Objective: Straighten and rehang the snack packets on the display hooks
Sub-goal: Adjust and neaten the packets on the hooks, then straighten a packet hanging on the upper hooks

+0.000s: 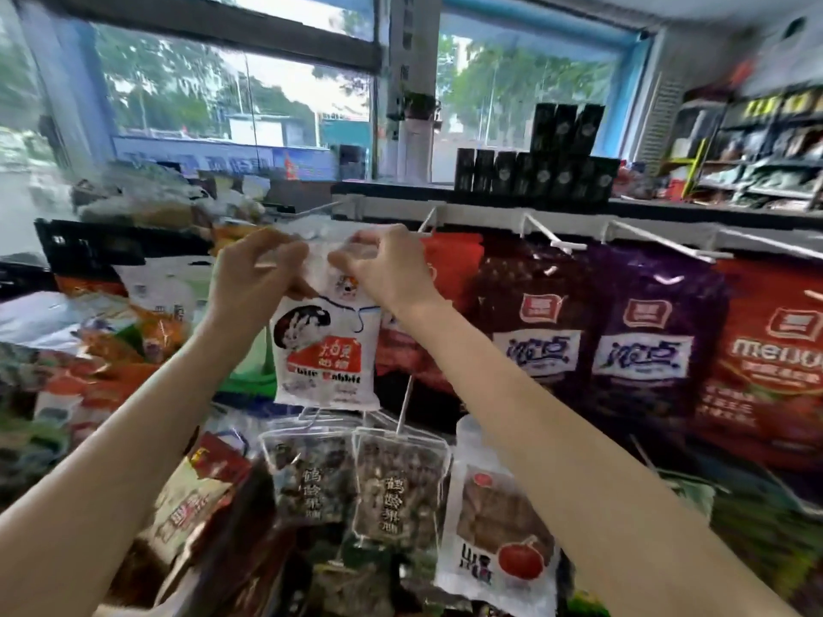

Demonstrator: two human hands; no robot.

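Glossy white plastic packet [327, 349] mid-frame, white-coated metal hooks [550, 237] upper right, shiny purple foil-like bags [645, 345] beneath them.

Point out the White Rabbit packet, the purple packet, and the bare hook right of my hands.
White Rabbit packet [323, 349], head view: printed front.
Purple packet [643, 345], head view: white label.
Bare hook [550, 237], head view: mid-rod.

Two hands are up: the left hand [258, 269] and the right hand [387, 271]. Between them hangs one white packet [327, 349]. Below it, at lower centre, two clear packets [311, 478] of dark snacks hang side by side, with one white-edged packet [499, 532] to their right. Along the right of the frame, two purple bags [645, 345] and one red bag [775, 354] can be counted. Black boxes [534, 173] are stacked at upper centre; blur prevents a count.
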